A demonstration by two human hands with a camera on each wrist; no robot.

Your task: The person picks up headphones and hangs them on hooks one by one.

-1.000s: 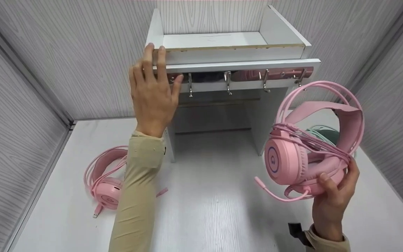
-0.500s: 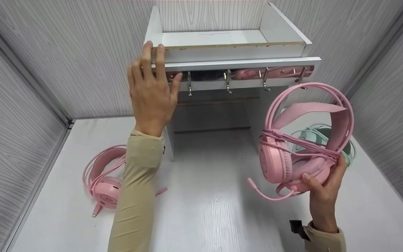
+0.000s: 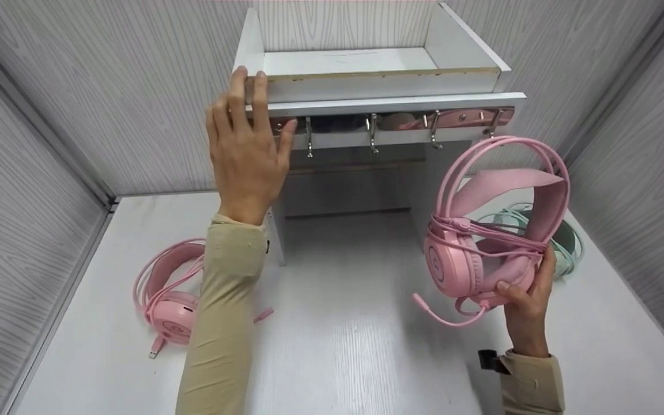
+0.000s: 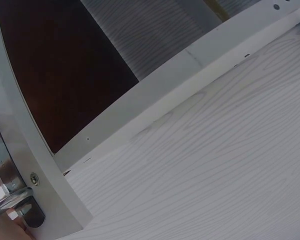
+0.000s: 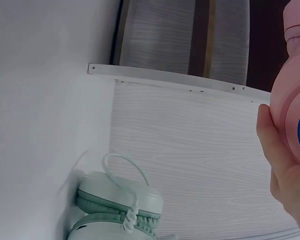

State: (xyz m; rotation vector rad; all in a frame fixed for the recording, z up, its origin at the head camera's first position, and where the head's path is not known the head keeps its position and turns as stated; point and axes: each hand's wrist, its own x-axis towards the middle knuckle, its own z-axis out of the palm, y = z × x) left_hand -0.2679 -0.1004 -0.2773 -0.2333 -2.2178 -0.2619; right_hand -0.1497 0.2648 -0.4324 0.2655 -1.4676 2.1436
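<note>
This looks like a booth [image 3: 159, 86]: wood-grain walls [image 3: 15, 167] line three sides of a white tabletop [image 3: 343, 346].

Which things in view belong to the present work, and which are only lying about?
Apparently in use:
pink headset, held by the right hand
hooked shelf, touched by the left hand

Only lying on the table:
other pink headset
green headset

Tons of room over the worktop [image 3: 332, 346] left of the right hand [image 3: 525, 314], but a mint headset [image 5: 110, 189] sits beyond it, slightly right, and hooks [image 3: 373, 132] stick out ahead-left, the left hand [image 3: 248, 158] blocking their far end
</note>
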